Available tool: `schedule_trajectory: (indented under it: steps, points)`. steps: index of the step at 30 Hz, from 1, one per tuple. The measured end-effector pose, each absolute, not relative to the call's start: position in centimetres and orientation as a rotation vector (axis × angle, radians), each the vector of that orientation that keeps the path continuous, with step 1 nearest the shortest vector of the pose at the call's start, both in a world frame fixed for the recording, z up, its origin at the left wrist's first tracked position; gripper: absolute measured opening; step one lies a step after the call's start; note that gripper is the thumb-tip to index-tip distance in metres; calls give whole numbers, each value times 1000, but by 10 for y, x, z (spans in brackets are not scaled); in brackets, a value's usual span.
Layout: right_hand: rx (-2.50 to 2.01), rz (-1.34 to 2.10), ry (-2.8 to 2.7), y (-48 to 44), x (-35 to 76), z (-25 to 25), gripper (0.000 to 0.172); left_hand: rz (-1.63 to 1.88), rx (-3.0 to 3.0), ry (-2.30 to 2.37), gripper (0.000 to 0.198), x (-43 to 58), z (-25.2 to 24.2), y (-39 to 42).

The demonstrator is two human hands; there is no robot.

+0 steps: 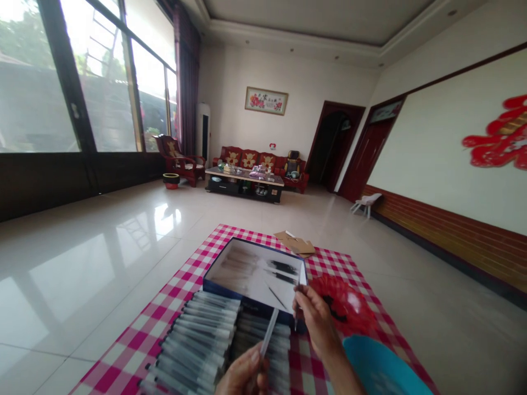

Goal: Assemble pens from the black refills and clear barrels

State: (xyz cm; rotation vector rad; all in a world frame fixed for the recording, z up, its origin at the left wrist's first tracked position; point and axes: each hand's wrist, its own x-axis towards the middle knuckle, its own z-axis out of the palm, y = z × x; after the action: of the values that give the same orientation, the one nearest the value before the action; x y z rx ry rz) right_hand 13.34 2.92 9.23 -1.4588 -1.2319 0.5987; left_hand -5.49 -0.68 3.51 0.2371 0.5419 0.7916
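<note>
1. Glossy pale floor tiles (102, 241) spread through a bright room; at 12 o'clock stands a dark-red wooden sofa (250, 159) behind a low dark coffee table (222, 186).
2. Nearer, a pink-and-white checked cloth (132, 329) lies under a shallow white box with dark-blue sides (214, 287), taken here as the clock's centre.
3. Inside the box, pale translucent sticks (236, 266) lie toward 9 o'clock, slender black pieces (284, 267) toward 2, and one thin dark rod (277, 297) toward 4.
4. Translucent dark-ended pens (197, 340) are heaped between 7 and 8 o'clock.
5. At 6 o'clock, the left hand (246, 370) has thumb and fingers closed round a long translucent pen barrel (269, 332), its far end tilted toward 1.
6. At 4 o'clock, the right hand (315, 317) pinches a slim blurred stick (295, 323) between thumb and fingers.
7. Just beside that hand, between 3 and 4, sits a red translucent plastic dish (362, 302); farther out at 4, a turquoise-blue bowl (362, 354); between 1 and 2, flat brown cardboard pieces (300, 245).
</note>
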Motion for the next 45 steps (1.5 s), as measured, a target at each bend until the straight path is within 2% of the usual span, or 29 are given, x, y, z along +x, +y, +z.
schedule_trajectory:
  steps: [3, 5, 9, 13, 21, 23, 27, 32, 40, 42, 45]
  points:
    - [-1265, 913, -1078, -8, 120, 92, 32, 727, 235, 506, 32, -48, 30, -13]
    - [-1240, 961, -1044, -23, 114, 92, 30, 700, 277, 496, 33, -43, 20, -17]
    - [-1290, 879, -986, -37, 108, 93, 32, 698, 632, 507, 39, -34, 8, -19]
    - [-1311, 812, -1014, -41, 101, 85, 37, 805, 1159, 556, 52, -29, 26, -13]
    - [-1315, 685, -890, -37, 123, 75, 37, 1066, 1425, 805, 43, -22, 51, 3]
    - [-1248, 667, -798, -38, 132, 75, 43, 1064, 1445, 803, 41, -22, 49, 3]
    - [-1140, 616, -703, -39, 134, 76, 68, 1016, 1550, 790, 37, -21, 47, -2]
    - [-1171, 526, -713, -38, 123, 75, 77, 944, 1654, 776, 36, -19, 49, -5]
    - [-1195, 497, -813, -34, 112, 69, 71, 978, 1592, 728, 38, -17, 48, -2]
    - [-1206, 481, -826, -33, 109, 63, 61, 971, 1626, 729, 38, -16, 47, 0]
    - [-1250, 474, -856, -30, 106, 52, 36, 972, 1663, 776, 38, -14, 45, 3]
